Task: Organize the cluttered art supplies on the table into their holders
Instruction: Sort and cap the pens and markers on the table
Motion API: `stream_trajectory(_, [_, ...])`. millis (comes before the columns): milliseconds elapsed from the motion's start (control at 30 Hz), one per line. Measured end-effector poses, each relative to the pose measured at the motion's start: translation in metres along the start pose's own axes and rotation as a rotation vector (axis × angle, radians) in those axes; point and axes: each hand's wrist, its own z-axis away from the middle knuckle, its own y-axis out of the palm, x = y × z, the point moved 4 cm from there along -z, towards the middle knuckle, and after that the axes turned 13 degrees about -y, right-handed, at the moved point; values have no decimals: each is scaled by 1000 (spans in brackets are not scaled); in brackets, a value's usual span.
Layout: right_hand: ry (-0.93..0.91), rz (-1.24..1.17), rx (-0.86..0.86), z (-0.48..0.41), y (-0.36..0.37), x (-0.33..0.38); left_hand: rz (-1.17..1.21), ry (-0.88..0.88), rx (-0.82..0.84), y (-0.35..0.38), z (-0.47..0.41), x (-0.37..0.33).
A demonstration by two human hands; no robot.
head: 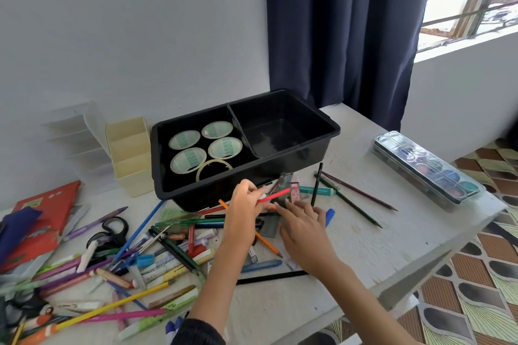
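My left hand [243,209] grips a red pencil [276,194] just in front of the black two-compartment bin [286,161]. Several tape rolls [205,145] lie in the bin's left compartment; its right compartment holds nothing. My right hand [301,225] lies flat with fingers spread on small items beside the left hand, over a dark grey piece [270,225]; whether it grips anything I cannot tell. A heap of pens, pencils and markers [157,258] covers the table's left half. A cream pen holder [130,155] stands left of the bin.
A clear watercolour case [426,165] lies at the table's right edge. Loose pencils [356,200] lie between it and my hands. Black scissors [110,231], a red booklet [47,213] and a clear shelf organiser [80,134] sit at the left. A dark curtain [344,33] hangs behind.
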Motion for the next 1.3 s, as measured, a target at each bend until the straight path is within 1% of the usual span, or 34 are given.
stream_trajectory(67, [23, -21, -54, 0, -3, 4, 23, 25, 7, -6, 4, -6])
stream_trajectory(133, [70, -70, -155, 3, -7, 8, 95, 36, -95, -13, 7, -9])
stream_trajectory(167, [93, -115, -208, 5, -9, 10, 108, 22, -144, -17, 8, -9])
stream_trajectory(200, [109, -166, -249, 7, -11, 13, 155, -15, -156, -19, 11, -10])
stream_trajectory(267, [139, -264, -282, 11, -15, 20, 221, -27, -182, -22, 19, -11])
stream_trajectory(333, [168, -413, -290, 16, -18, 29, 293, -58, -242, -32, 31, -13])
stream_trajectory(367, [187, -519, -296, 18, -19, 34, 359, -94, -261, -36, 38, -13])
stream_trajectory(433, [219, -743, -298, 21, -23, 46, 516, -226, -244, -42, 56, -11])
stream_trajectory(533, [254, -1005, -225, 26, -27, 68, 765, -452, -224, -50, 88, -8])
stream_trajectory(600, [296, -1146, -197, 33, -27, 84, 838, -533, -261, -57, 111, -6])
stream_trajectory(667, [320, -1255, -193, 40, -27, 98, 894, -579, -338, -64, 132, 3])
stream_trajectory(767, [311, -1281, -183, 51, -25, 119, 874, -603, -428, -74, 157, 13])
stream_trajectory(833, [303, -1307, -135, 58, -22, 133, 895, -613, -470, -80, 170, 16])
stream_trajectory(900, [340, -1382, -97, 66, -19, 146, 906, -635, -485, -84, 182, 20])
stream_trajectory(967, [377, -1446, -96, 72, -18, 156, 881, -676, -482, -85, 194, 28])
stream_trajectory(1067, [412, -1484, -79, 80, -17, 165, 825, -713, -494, -91, 211, 41])
stream_trajectory(1133, [373, -1400, -53, 82, -16, 166, 718, -686, -525, -99, 219, 48])
stream_trajectory(1200, [322, -1270, -38, 86, -15, 165, 511, -635, -551, -108, 226, 58])
stream_trajectory(1300, [314, -1067, -105, 92, -14, 159, 172, -542, -492, -115, 233, 78])
